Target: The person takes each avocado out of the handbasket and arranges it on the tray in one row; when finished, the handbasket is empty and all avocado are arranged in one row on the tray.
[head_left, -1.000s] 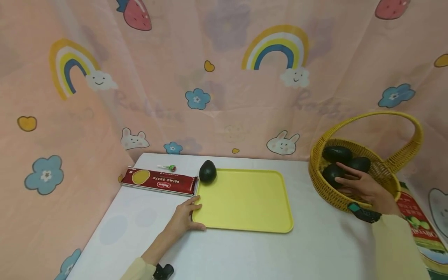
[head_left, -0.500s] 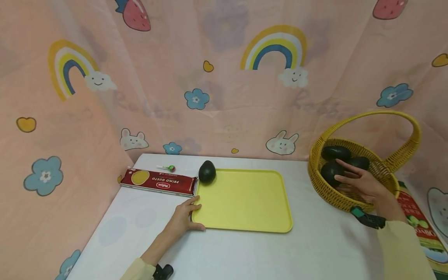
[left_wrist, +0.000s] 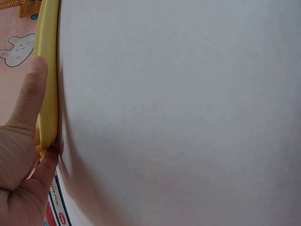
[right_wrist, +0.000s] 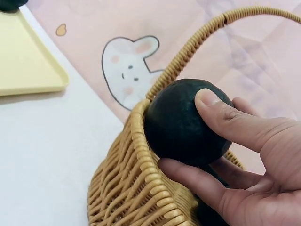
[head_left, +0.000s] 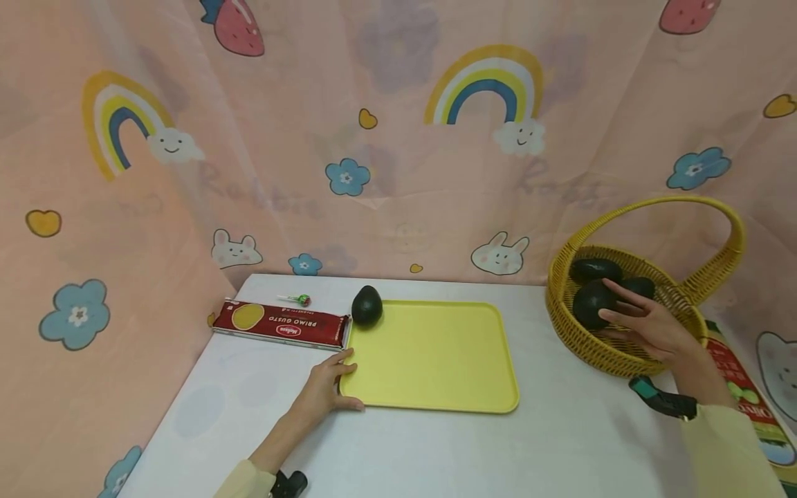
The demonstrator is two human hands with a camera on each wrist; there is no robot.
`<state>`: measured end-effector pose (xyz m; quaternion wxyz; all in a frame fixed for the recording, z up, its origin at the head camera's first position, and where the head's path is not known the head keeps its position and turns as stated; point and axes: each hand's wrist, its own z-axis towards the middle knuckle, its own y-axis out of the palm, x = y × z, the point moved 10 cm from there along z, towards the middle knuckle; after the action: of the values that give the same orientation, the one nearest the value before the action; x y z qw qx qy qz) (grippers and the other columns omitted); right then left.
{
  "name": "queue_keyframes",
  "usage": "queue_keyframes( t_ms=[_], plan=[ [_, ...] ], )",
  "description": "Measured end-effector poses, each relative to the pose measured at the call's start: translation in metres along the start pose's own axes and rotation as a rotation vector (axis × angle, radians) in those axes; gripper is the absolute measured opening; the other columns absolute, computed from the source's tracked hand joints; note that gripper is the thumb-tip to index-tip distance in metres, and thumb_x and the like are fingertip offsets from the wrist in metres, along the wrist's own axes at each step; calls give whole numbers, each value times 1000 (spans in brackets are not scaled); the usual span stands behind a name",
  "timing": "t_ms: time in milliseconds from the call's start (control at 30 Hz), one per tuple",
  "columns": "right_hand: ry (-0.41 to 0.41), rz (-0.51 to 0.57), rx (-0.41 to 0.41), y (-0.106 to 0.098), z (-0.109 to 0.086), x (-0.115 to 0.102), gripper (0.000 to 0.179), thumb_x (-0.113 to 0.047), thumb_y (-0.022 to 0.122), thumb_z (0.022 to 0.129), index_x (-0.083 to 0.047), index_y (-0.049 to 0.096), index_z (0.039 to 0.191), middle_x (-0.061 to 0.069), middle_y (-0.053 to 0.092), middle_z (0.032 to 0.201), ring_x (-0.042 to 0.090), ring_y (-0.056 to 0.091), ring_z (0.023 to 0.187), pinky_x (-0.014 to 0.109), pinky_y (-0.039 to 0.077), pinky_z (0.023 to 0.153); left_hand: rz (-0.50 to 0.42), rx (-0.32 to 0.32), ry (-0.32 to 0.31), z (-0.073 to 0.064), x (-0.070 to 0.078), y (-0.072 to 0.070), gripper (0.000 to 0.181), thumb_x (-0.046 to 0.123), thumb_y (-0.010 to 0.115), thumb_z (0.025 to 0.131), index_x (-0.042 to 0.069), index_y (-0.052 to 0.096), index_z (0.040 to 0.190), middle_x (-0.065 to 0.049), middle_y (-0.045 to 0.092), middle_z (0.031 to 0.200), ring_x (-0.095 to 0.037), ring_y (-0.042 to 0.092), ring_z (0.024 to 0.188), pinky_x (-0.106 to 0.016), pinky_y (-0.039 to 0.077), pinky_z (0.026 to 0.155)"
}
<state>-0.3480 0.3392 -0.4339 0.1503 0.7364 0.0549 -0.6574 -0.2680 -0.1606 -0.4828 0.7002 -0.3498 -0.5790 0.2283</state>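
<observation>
Between thumb and fingers, my right hand (head_left: 650, 328) holds a dark green avocado (head_left: 593, 304) at the left part of the yellow wicker basket (head_left: 579, 339). In the right wrist view this avocado (right_wrist: 181, 125) is raised to the basket's rim. Two more dark avocados (head_left: 596, 269) lie in the basket, one partly covered by the hand. My left hand (head_left: 320, 387) grips the near left corner of a yellow tray (head_left: 436, 360); in the left wrist view the thumb lies along the tray's rim (left_wrist: 48, 94). Another avocado (head_left: 367, 307) stands at the tray's far left corner.
Left of the tray lies a red spaghetti pack (head_left: 283, 324), with a lollipop (head_left: 302, 300) behind it. A red and green olive-printed package (head_left: 747, 394) is right of the basket. A patterned cloth (head_left: 405, 207) hangs behind the white table (head_left: 436, 449).
My right hand has lifted the avocado slightly within the basket, and the right wrist has shifted right and nearer. The left hand has stayed at the tray's corner.
</observation>
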Motion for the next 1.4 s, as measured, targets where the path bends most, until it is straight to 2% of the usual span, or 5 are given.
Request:
queue_keyframes(
  t_ms=[533, 800, 933, 1033, 1400],
  plan=[
    [-67, 65, -65, 24, -11, -17, 67, 10, 47, 96, -27, 32, 149, -12, 56, 115, 15, 68, 96, 38, 58, 78, 16, 18, 40, 0, 3, -1, 73, 25, 90, 56, -12, 64, 114, -21, 51, 137, -39, 45, 128, -45, 40, 104],
    [-85, 30, -83, 38, -11, -20, 70, 9, 50, 95, -26, 27, 151, 0, 40, 125, 11, 65, 99, 38, 57, 81, 20, 18, 40, 1, 2, -1, 73, 25, 90, 56, -11, 64, 114, -21, 51, 136, -39, 45, 128, -45, 40, 104],
    [-48, 5, -54, 41, -11, -18, 71, 7, 50, 95, -28, 24, 152, 30, -4, 150, 7, 64, 98, 37, 57, 81, 21, 23, 46, 1, 2, -1, 72, 24, 91, 55, -11, 65, 113, -21, 52, 136, -39, 46, 127, -44, 41, 103],
    [-35, -3, -43, 44, -10, -18, 71, 7, 50, 95, -28, 25, 151, 33, -27, 148, 6, 64, 98, 37, 57, 82, 22, 22, 47, 1, 2, -1, 72, 23, 91, 55, -11, 65, 112, -21, 52, 136, -39, 46, 127, -44, 41, 103],
    [-48, -50, -73, 62, -8, -19, 69, 3, 52, 96, -27, 25, 152, 36, -19, 147, 8, 66, 98, 33, 56, 82, 13, 7, 14, 0, 2, -1, 72, 23, 90, 57, -11, 64, 115, -20, 51, 137, -39, 44, 129, -45, 39, 105]
  ],
)
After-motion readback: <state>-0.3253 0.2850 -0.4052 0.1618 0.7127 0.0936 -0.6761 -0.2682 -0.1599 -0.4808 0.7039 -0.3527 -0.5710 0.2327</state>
